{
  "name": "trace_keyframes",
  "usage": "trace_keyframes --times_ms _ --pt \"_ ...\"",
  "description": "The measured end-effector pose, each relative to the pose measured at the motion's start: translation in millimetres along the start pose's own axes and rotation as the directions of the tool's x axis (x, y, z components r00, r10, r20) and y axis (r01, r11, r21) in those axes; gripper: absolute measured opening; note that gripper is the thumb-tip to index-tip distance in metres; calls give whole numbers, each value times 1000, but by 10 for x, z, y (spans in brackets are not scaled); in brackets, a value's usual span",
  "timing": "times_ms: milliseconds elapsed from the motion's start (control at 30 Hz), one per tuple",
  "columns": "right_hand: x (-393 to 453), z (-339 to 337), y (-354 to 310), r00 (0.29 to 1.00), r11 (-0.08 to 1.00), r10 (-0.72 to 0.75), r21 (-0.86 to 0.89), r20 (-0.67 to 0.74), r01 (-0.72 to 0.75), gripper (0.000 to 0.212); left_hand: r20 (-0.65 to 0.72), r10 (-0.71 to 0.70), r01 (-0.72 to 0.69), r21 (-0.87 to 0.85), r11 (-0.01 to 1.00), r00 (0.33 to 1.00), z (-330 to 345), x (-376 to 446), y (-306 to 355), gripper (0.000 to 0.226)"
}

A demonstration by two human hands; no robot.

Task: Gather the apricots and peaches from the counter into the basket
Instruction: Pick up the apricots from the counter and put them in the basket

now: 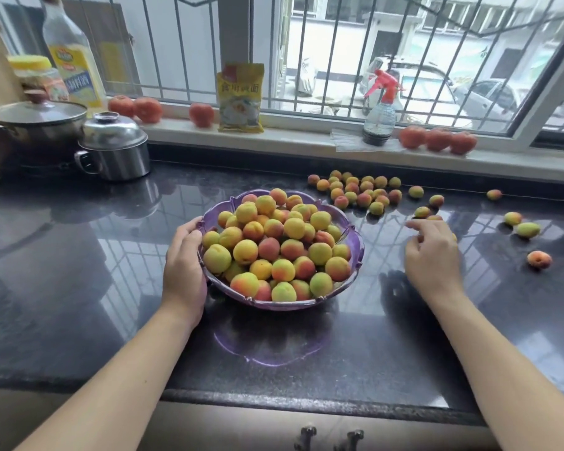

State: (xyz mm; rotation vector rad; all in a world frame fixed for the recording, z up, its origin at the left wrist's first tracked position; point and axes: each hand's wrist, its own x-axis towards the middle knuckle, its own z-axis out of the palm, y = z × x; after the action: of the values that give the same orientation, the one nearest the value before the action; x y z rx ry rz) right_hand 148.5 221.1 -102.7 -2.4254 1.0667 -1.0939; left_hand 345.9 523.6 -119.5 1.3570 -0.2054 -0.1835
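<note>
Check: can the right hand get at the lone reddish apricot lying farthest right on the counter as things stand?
Probably yes. The right hand hovers over the counter, and the reddish apricot lies in the open to its right, with bare counter between them. Whether the hand already holds a fruit is unclear.

two lidded pots (113,148), oil bottle (72,56), yellow packet (240,97), spray bottle (379,112)

Single head cam, wide-angle, looks forward and down from near edge of surface (79,255); window (404,60) at far side.
</note>
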Motion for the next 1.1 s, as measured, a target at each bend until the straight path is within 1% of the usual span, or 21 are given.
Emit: trace_keyframes --times_ms 67,133,267,333,433,500,600,667,733,833,967,1100 --pt "4 -5 288 998 994 67 -88 7 -66 35 -14 12 -12 22 1000 1000 15 -4 -1 34" --pt "68 -12 434 993 983 117 -139 -11 -118 36 -20 28 -27 68 997 999 41 -21 -3 33" --pt "254 10 593 997 962 74 -263 -19 -76 37 12 18 -20 146 989 1000 141 -61 26 40" --pt "366 47 688 990 947 136 -298 30 -121 36 5 -10 9 132 991 1000 210 -71 51 40" --pt "462 89 777 959 928 254 -313 129 -204 39 -13 -36 37 82 996 999 284 -112 29 44" --pt "464 66 772 953 933 265 -289 146 -215 38 -15 -29 29 55 998 999 293 -153 -2 47" --pt "361 -23 686 968 960 231 -184 100 -211 34 -5 -15 15 26 1000 1000 273 -190 -28 43" --pt "271 -62 633 979 976 186 -129 87 -174 31 0 -7 7 5 1000 1000 268 -196 -16 37" --pt "195 -82 582 986 987 132 -106 101 -121 31 -1 -5 5 16 1000 1000 263 -190 -10 37" --pt "119 -115 486 994 997 73 -37 87 -70 28 3 -9 9 34 999 1000 249 -195 -5 37" --pt "50 -135 311 996 997 57 50 68 -60 19 4 -15 15 19 1000 1000 241 -191 -1 37" --pt "12 -160 211 996 995 67 71 63 -71 18 15 -14 14 10 1000 1000 251 -195 7 37"
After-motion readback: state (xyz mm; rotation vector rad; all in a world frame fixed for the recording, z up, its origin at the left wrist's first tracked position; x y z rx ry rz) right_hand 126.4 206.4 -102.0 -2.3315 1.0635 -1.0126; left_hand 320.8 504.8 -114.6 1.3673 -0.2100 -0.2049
